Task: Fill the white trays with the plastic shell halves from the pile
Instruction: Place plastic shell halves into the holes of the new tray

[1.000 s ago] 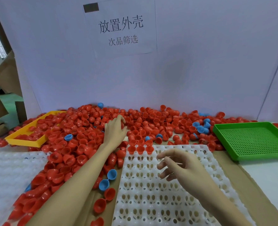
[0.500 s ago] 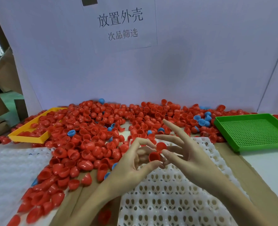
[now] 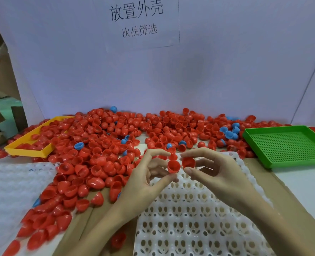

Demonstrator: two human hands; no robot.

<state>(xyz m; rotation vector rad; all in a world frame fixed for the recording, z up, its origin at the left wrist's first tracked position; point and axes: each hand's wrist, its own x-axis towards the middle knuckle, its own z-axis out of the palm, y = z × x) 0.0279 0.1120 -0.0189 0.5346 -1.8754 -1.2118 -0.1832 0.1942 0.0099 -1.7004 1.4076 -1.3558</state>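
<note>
A large pile of red shell halves [image 3: 97, 150], with a few blue ones among them, covers the table's left and back. A white tray [image 3: 190, 218] with rows of holes lies in front of me. Above its far end, my left hand [image 3: 147, 180] pinches a red shell half [image 3: 173, 166] between thumb and fingers. My right hand [image 3: 214, 170] pinches a second red shell half [image 3: 188, 162] right beside it. The two halves are almost touching. A few red shells sit in the tray's far row, mostly hidden behind my fingers.
A yellow tray [image 3: 29, 150] half buried in shells stands at the back left. A green perforated tray [image 3: 289, 145] sits at the right. Another white tray [image 3: 9, 182] lies at the left. A white board with a paper sign [image 3: 136, 19] closes the back.
My left hand came back from the pile to meet my right hand over the tray. Each hand now pinches its own red shell half, where before only one half showed between them.
</note>
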